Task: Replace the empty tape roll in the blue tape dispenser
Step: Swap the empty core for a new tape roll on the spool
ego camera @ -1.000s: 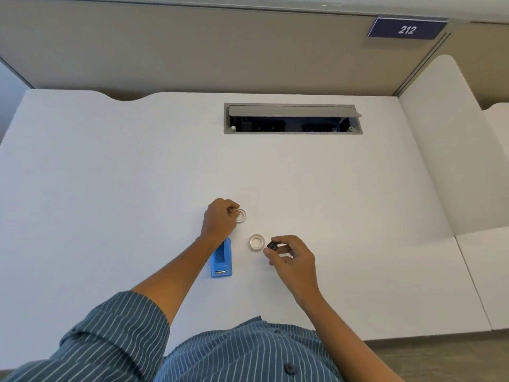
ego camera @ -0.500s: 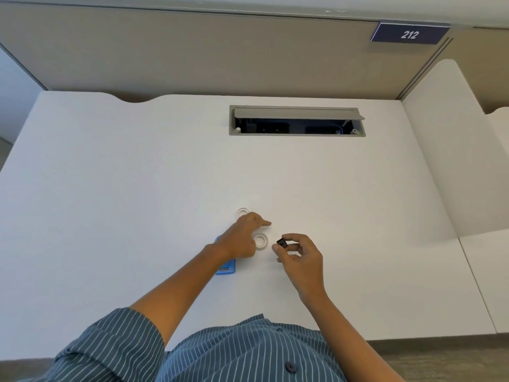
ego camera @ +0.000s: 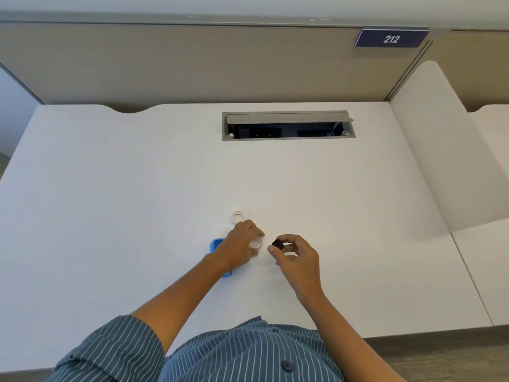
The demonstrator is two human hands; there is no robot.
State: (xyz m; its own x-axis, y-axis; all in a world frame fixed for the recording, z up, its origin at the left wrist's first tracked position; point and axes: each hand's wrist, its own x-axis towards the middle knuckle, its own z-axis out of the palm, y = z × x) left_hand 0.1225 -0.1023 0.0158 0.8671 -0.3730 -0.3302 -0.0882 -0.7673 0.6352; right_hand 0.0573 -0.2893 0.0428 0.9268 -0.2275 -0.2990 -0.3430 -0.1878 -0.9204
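The blue tape dispenser [ego camera: 217, 245] lies on the white desk [ego camera: 137, 202], mostly hidden under my left wrist. My left hand [ego camera: 241, 244] rests over a whitish tape roll [ego camera: 256, 243], thumb and fingers closing around it. A thin, empty-looking ring [ego camera: 238, 216] lies flat on the desk just beyond that hand. My right hand [ego camera: 296, 257] hovers to the right, pinching a small black spool piece [ego camera: 277, 244] between thumb and fingertips.
An open grey cable hatch [ego camera: 287, 125] is set into the desk at the back. A beige partition wall runs behind it with a "212" sign [ego camera: 391, 38]. A white divider panel [ego camera: 440, 150] stands on the right.
My left hand let go of the thin ring at the back, came nearer and right, and now closes on the fuller tape roll. My right hand stayed put with the black piece.
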